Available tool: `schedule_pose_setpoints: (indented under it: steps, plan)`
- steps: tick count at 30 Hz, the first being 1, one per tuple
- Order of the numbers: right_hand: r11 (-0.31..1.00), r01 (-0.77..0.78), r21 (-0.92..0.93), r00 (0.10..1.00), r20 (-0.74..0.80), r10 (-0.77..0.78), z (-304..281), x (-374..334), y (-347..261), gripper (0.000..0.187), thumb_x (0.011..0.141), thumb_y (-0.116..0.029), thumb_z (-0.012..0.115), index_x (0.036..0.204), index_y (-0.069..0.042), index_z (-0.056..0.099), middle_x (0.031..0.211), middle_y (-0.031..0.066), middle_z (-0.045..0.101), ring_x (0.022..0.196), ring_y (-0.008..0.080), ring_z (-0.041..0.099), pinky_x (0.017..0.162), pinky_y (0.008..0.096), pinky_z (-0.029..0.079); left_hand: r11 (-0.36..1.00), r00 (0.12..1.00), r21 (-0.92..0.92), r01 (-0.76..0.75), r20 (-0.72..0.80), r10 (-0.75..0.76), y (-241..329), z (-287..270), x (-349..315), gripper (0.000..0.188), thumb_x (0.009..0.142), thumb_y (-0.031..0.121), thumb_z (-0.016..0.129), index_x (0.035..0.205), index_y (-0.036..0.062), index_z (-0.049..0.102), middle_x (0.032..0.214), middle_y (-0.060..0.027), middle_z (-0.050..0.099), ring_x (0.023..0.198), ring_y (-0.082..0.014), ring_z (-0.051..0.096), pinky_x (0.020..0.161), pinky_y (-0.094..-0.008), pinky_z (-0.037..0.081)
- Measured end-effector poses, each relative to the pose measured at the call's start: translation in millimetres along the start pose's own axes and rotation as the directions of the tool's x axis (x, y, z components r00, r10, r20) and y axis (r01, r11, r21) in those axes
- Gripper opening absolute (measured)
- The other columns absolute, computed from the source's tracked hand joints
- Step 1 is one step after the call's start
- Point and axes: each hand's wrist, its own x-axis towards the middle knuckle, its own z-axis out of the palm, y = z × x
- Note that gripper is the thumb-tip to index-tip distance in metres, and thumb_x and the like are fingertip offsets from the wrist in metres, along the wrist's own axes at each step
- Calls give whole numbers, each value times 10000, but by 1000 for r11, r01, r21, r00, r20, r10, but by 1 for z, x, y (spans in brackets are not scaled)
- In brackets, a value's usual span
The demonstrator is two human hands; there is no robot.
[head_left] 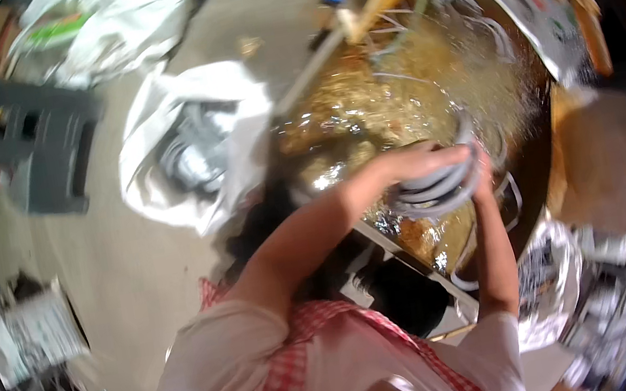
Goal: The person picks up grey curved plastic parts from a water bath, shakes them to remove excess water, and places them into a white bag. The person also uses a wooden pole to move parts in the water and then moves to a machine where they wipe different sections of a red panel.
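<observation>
Both of my hands are closed around a bundle of grey rings or coils (437, 194), held just above the brownish water (395, 92) of a wide trough. My left hand (426, 159) grips it from the upper left, its forearm crossing the near rim (399, 247). On the far right side of the bundle is my right hand (481, 173), partly hidden behind it. Blur keeps me from telling whether the loops are separate rings or one coil. Several pale loops (496, 35) lie in the water to the right, where the surface is churned.
Left of the trough stands an open white sack (143, 181) with shiny grey things inside. Farther left is a grey plastic stool (67, 144). A wooden piece (380, 9) crosses the trough's far end. Cardboard (607, 165) and another white bag (549, 314) border the right side.
</observation>
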Motion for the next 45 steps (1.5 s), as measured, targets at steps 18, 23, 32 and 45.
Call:
schedule_pose_setpoints:
  steps: [18, 23, 32, 45]
  plan:
    - [966, 156, 204, 987, -53, -149, 158, 11, -252, 499, 805, -112, 588, 1207, -6, 311, 1044, 134, 519, 677, 160, 559, 590, 274, 468, 703, 245, 113, -702, -889, 387, 28, -110, -147, 276, 764, 115, 551, 1007, 9, 476, 963, -109, 534, 787, -176, 564, 673, -285, 486]
    - [909, 410, 80, 912, -35, -408, 295, 24, -245, 584, 821, -41, 538, 1316, -8, 229, 1216, 193, 404, 958, 230, 529, 752, 288, 518, 829, -11, 352, -434, -922, 386, 17, -135, -275, 319, 669, 34, 641, 960, -22, 522, 851, -78, 568, 762, -175, 569, 676, -279, 477]
    - [529, 791, -306, 343, 939, 30, 347, -9, -227, 1023, 617, -256, 757, 1365, 5, 111, 1305, 225, 375, 1252, 357, 299, 1062, 408, 218, 909, -200, 386, 158, -889, 412, -70, -234, -383, 350, 669, -31, 591, 1014, -4, 535, 891, -132, 626, 815, -191, 590, 720, -290, 457]
    - [187, 967, -172, 227, 915, -333, 339, -24, -209, 158, 649, -95, 528, 752, -91, 649, 719, 106, 620, 786, 249, 603, 679, 346, 489, -162, 850, 848, 504, -520, -79, -120, -302, -291, 174, 768, 177, 520, 717, 69, 646, 776, -145, 614, 755, -288, 602, 653, -387, 480]
